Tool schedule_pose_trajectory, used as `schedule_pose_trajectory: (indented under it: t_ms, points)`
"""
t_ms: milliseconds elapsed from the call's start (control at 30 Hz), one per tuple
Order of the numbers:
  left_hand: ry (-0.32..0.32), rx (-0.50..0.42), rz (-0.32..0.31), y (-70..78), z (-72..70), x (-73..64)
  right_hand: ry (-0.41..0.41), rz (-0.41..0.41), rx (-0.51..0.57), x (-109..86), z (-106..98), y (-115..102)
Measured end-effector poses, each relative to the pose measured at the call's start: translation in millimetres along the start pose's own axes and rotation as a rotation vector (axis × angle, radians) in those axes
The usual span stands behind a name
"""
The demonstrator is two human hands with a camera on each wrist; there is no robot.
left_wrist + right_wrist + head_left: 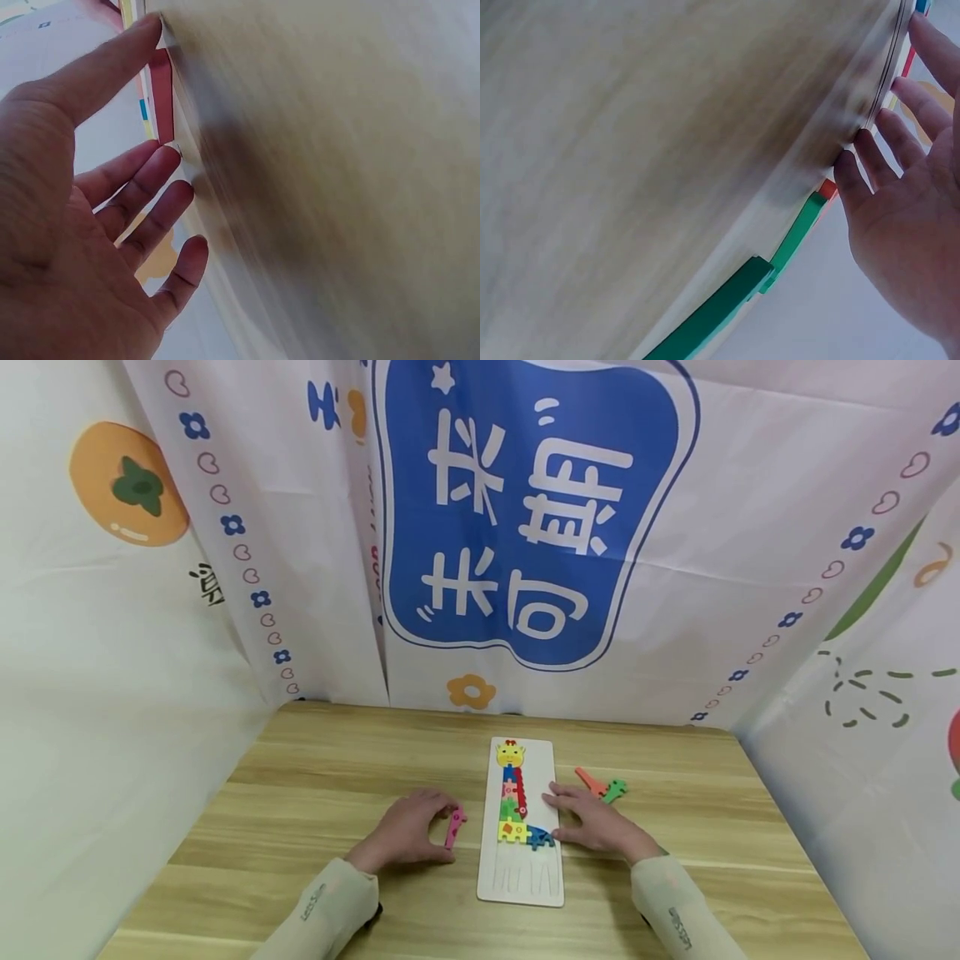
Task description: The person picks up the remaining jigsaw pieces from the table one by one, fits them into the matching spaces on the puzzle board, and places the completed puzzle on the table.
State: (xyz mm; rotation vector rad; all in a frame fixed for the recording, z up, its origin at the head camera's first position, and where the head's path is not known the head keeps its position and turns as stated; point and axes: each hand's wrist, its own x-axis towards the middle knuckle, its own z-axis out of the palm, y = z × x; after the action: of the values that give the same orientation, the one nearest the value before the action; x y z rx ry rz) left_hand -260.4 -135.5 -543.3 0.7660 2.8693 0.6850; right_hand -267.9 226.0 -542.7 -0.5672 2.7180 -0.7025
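Observation:
A white puzzle board (536, 768) lies on the table with a giraffe's yellow head (511, 753) and several coloured body pieces fitted below it. Left of the board is a loose pink puzzle piece (454, 828). My left hand (408, 831) spans this piece, fingertips by one end and the thumb a little apart from the other. The left wrist view has the pink piece (161, 97) edge-on between thumb and fingers. Over the board's right edge rests my right hand (596, 822), fingers spread, its thumb beside a dark blue piece (538, 837).
Right of the board, an orange piece (592, 782) and a green piece (615, 791) lie close together beyond the right hand. Faint leg outlines mark the board's lower part. A printed cloth (660, 635) stands behind the wooden table (360, 752).

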Motion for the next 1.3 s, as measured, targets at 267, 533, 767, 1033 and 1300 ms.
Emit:
schedule_pose_trajectory:
  t_ms: [267,533,767,1033,1300]
  points:
    - [0.008,0.032,-0.013,3.8,2.0,0.4,-0.001,-0.009,-0.005,0.5,0,1]
    - [0.107,0.104,0.014,15.5,-3.7,-2.2,-0.005,-0.008,-0.005,0.9,0,2]
    - [0.13,0.018,0.018,23.2,-7.0,-5.5,-0.008,0.004,-0.003,-0.1,0,1]
    - [0.161,-0.142,0.008,25.8,-7.2,-10.2,-0.012,0.007,-0.003,-1.3,1,0]
    - [0.253,-0.015,0.075,27.0,-7.0,-12.9,-0.003,0.005,0.001,-1.5,1,-1]
